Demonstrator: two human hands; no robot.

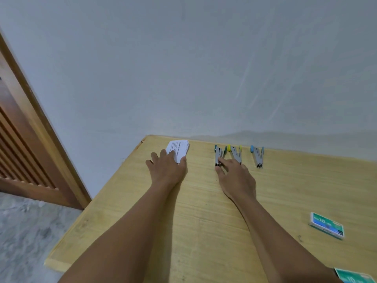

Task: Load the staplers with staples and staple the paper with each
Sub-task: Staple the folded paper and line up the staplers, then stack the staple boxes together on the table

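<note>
Three small metal staplers lie in a row at the far edge of the wooden table point(204, 201), each swung open in a V: a green-tipped stapler point(218, 154), a yellow-tipped stapler point(236, 153) and a blue-tipped stapler point(258, 157). My right hand point(234, 176) reaches over the two left ones, fingers spread, fingertips touching the green-tipped one. A folded stack of printed white paper point(179, 149) lies at the far left corner. My left hand point(167, 168) rests flat on its near end, thumb and fingers touching it.
A teal box of staples point(327, 225) sits on the table at the right. A second teal box point(354, 277) shows at the bottom right corner. A grey wall runs behind the table. A wooden door point(24, 139) and stone floor lie to the left.
</note>
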